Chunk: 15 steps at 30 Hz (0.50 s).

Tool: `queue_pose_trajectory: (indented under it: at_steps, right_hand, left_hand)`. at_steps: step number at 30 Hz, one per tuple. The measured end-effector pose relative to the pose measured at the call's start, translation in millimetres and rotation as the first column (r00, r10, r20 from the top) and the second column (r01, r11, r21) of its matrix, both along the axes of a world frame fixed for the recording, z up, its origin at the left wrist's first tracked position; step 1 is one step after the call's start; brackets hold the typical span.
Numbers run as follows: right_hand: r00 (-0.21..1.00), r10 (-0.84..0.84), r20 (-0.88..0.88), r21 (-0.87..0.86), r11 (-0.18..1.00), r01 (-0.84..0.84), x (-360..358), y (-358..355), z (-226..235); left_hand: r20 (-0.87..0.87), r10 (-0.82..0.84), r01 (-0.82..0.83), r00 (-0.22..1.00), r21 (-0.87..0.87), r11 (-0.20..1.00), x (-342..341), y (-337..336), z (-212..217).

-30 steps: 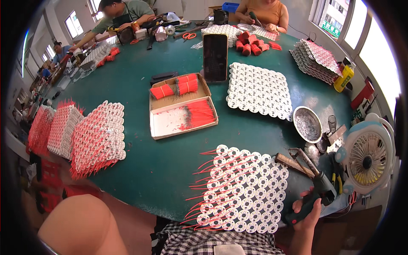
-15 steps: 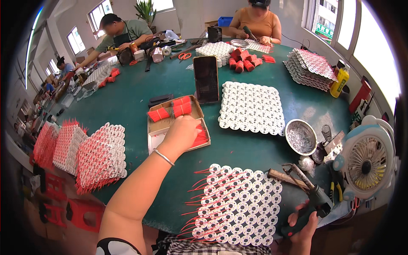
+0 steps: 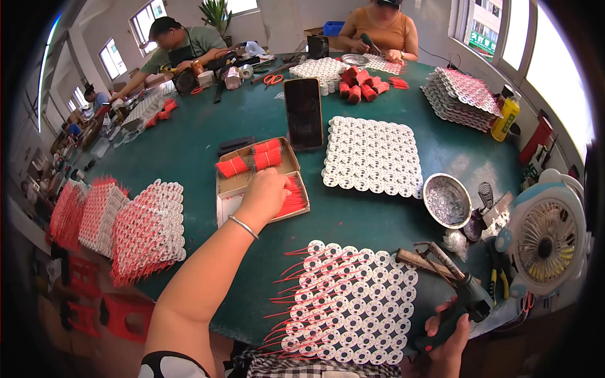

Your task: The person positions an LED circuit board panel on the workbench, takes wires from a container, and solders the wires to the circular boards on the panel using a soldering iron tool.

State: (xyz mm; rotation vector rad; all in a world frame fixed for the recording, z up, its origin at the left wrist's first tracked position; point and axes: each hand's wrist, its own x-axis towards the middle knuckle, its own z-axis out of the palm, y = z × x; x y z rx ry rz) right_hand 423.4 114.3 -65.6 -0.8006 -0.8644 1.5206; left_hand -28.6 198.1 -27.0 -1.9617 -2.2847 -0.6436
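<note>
My left hand [image 3: 267,194] reaches into a shallow cardboard box [image 3: 223,210], over loose red wires [image 3: 293,200]. Its fingers are curled closed; the fingertips and anything between them are hidden. Bundles of red wires [image 3: 267,157] lie in the far part of the box. In my right hand [image 3: 455,337] is a dark green soldering gun [image 3: 469,301], its metal front end over a wooden strip [image 3: 413,259]. Between my arms lies a sheet of white round circuit boards [image 3: 372,309], with red wires along its left columns.
A phone [image 3: 304,113] stands beyond the box. A stack of white board sheets [image 3: 372,154], a metal bowl [image 3: 446,200] and a fan [image 3: 543,233] are to the right. Wired board stacks [image 3: 151,227] stand left. Two people [image 3: 381,31] work across the green table.
My left hand stays at the loose wires in the box, with only a slight shift. The view has moved a little. My right hand still holds the soldering gun in the same place.
</note>
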Motion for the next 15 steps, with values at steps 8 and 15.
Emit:
queue_pose_trajectory:
  at_steps: [8,15]
  right_hand:
    - [0.999,-0.041,-0.01,0.01,0.999,0.041,-0.3,0.5,-0.5]
    - [0.999,-0.04,-0.007,0.023,0.999,0.04,1.1,0.2,0.3]
  left_hand:
    - [-0.076,-0.007,0.008,0.997,0.018,1.0,11.2,1.0,3.0]
    - [-0.304,-0.113,0.131,0.946,0.038,0.991,21.3,-3.6,10.1]
